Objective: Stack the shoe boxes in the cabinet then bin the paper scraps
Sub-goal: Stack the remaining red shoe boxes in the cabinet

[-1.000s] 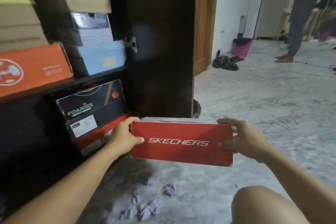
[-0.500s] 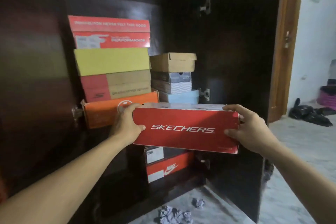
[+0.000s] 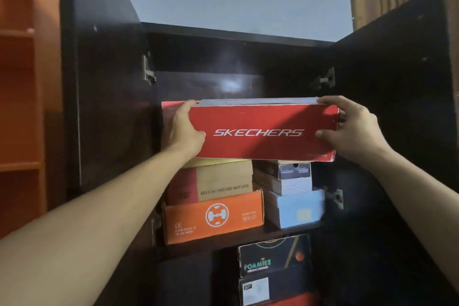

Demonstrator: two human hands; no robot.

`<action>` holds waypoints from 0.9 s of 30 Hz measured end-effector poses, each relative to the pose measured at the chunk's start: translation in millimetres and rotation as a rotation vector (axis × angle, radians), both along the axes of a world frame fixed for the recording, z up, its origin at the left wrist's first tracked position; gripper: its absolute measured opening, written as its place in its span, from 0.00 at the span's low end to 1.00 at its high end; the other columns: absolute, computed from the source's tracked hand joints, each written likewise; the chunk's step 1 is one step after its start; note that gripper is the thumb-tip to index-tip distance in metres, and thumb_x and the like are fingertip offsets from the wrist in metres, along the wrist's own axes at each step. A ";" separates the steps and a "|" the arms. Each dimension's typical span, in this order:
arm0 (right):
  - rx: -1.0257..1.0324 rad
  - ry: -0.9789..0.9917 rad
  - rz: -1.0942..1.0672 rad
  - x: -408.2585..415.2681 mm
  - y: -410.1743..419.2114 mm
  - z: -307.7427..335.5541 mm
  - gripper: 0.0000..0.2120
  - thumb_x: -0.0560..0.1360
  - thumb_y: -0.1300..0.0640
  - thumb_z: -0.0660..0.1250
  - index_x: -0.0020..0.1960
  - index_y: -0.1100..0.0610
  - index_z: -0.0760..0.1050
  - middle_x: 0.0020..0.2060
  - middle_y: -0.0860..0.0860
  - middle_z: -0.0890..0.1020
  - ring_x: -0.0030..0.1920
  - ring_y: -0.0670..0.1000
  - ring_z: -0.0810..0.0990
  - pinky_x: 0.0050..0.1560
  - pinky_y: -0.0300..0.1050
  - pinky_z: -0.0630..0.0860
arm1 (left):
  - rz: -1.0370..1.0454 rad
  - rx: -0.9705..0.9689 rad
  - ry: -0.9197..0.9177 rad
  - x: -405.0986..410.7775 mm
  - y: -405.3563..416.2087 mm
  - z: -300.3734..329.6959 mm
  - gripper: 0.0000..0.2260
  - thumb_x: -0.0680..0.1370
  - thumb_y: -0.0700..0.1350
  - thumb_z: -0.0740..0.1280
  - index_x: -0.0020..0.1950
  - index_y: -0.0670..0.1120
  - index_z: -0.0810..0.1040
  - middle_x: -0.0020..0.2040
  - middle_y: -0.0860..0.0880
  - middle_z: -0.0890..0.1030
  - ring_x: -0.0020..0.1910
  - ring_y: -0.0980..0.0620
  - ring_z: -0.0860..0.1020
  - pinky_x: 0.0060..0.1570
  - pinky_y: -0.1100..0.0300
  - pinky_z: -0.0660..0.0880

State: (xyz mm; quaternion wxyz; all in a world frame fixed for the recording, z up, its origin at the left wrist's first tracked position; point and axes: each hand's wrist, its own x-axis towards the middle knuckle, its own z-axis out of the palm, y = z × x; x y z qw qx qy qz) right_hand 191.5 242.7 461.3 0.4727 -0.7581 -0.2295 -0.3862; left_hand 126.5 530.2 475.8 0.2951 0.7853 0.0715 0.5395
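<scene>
Fingers of both hands were clamped on the ends of the red Skechers box (image 3: 260,131): the left hand (image 3: 185,129) curled round its left end, thumb on the front face, and the right hand (image 3: 352,129) gripped its right end, fingertips over the top edge and thumb on the front. Between my two grips the box sat level, high in the open cabinet (image 3: 111,107). Its bottom edge lay just over the yellow box (image 3: 213,163) below my left fingers and the brown-lidded box (image 3: 280,162) below my right fingers; I could not tell whether it was resting on them or was just clear.

I judged the stacking step was in hand, with this box at the top of the upper shelf's two piles. The next move, as I read it, called for pushing it squarely back so it bridged both piles without tipping, then letting go. The orange box (image 3: 213,216) and pale blue box (image 3: 294,208) sat lower down, well beneath my fingers. Paper scraps were out of view.

Half a second before, the box had been held lower, in front of the orange box; by this moment I had raised it above the piles, and my view had tilted up, losing the floor.
</scene>
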 end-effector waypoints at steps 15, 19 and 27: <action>0.020 -0.135 -0.045 104.3 81.4 127.9 0.30 0.71 0.65 0.72 0.69 0.44 0.71 0.58 0.55 0.79 0.54 0.56 0.78 0.56 0.51 0.77 | 0.146 -0.063 -0.164 75.7 46.4 114.6 0.33 0.72 0.33 0.68 0.74 0.52 0.64 0.64 0.45 0.75 0.62 0.42 0.75 0.60 0.46 0.75; 0.001 -0.124 -0.043 132.9 103.7 142.0 0.30 0.72 0.64 0.72 0.69 0.44 0.71 0.57 0.54 0.79 0.56 0.56 0.77 0.58 0.49 0.75 | 0.208 -0.054 -0.173 97.5 64.5 125.0 0.34 0.73 0.33 0.67 0.75 0.53 0.62 0.64 0.44 0.75 0.63 0.41 0.74 0.59 0.44 0.75; -0.011 -0.112 0.013 190.8 149.7 163.5 0.31 0.71 0.64 0.73 0.69 0.43 0.70 0.56 0.54 0.79 0.56 0.58 0.78 0.58 0.50 0.76 | 0.341 -0.019 -0.176 128.8 96.9 145.4 0.33 0.73 0.35 0.68 0.75 0.53 0.62 0.64 0.44 0.75 0.64 0.41 0.73 0.60 0.47 0.74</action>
